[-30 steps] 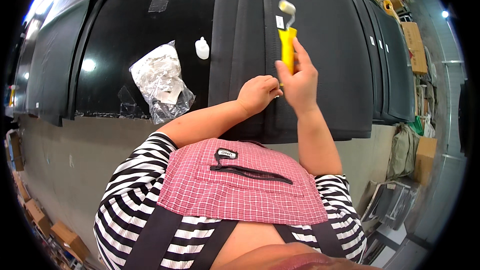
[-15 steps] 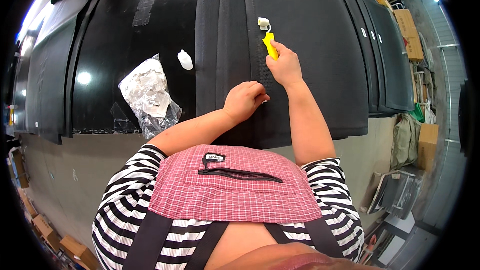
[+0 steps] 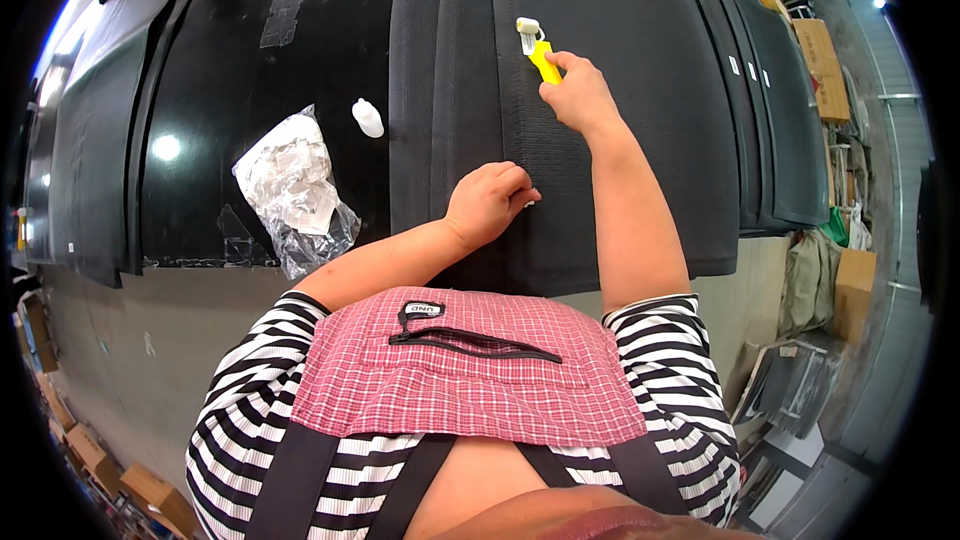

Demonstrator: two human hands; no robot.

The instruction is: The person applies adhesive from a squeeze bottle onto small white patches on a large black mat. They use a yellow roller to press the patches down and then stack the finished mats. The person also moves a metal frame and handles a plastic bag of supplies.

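A large black panel (image 3: 620, 180) with a ribbed seam lies under both my hands. My right hand (image 3: 582, 92) is closed around the yellow handle of a small paint roller (image 3: 546, 62). The roller's white head touches or hovers just over the seam, farther away than my hand. Near the panel's front edge, my left hand (image 3: 490, 202) is in a pinch beside the seam. A small white bit shows at its fingertips; I cannot make out what it is.
Left of the panel, a white squeeze bottle (image 3: 368, 118) and a clear plastic bag (image 3: 295, 190) with white contents lie on the glossy black table (image 3: 200, 195). More black panels (image 3: 762, 120) lie at the right. Cardboard boxes (image 3: 822, 65) stand beyond them.
My right hand has moved a little farther away and to the right, taking the roller with it. The left hand has stayed in place.
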